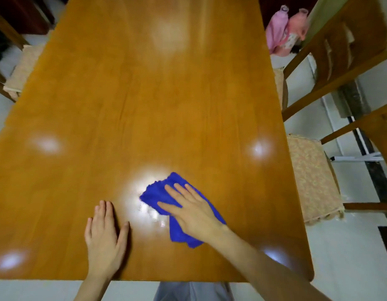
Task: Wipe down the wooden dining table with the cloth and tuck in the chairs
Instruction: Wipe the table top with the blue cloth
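Note:
The wooden dining table (144,94) fills most of the view, its near edge at the bottom. A blue cloth (154,193) lies bunched on the near middle of the top. My right hand (191,208) presses flat on the cloth with straight, spread fingers. My left hand (104,233) rests flat on the bare wood to the left of the cloth, fingers together. Two wooden chairs stand out from the right side: a near chair (314,177) with a patterned cushion and a far chair (340,53). A cushioned chair (23,70) stands at the left side.
Pale tiled floor (351,246) surrounds the table. Pink clothing (283,31) lies beyond the far right corner. A dark strip with a white bar (359,158) runs along the floor behind the right chairs. Bright light reflections dot the tabletop.

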